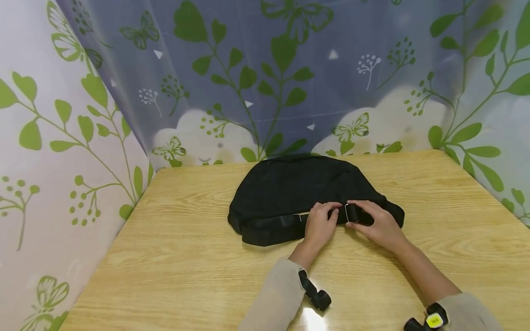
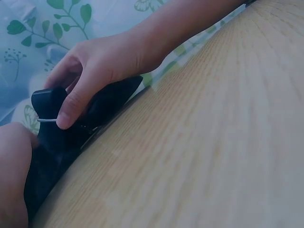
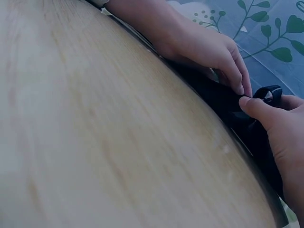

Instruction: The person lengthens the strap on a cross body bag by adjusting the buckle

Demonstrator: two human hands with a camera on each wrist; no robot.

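A black bag (image 1: 302,184) with a rounded top lies on the wooden table, its black strap (image 1: 271,230) running along the near side. My right hand (image 1: 381,225) pinches a metal strap buckle (image 1: 347,213) between thumb and fingers, and a loop of webbing stands up there. In the left wrist view that buckle (image 2: 47,120) shows as a thin silver bar under the right thumb. Just left of it, my left hand (image 1: 322,225) pinches the strap, its fingertips close to the right hand's. In the right wrist view the left hand (image 3: 213,54) holds the dark webbing.
The wooden table (image 1: 178,276) reaches to a patterned curtain (image 1: 232,82) behind the bag and another at the left. A second metal slider (image 1: 300,217) sits on the strap left of the hands. Both wrists wear black camera bands (image 1: 316,294).
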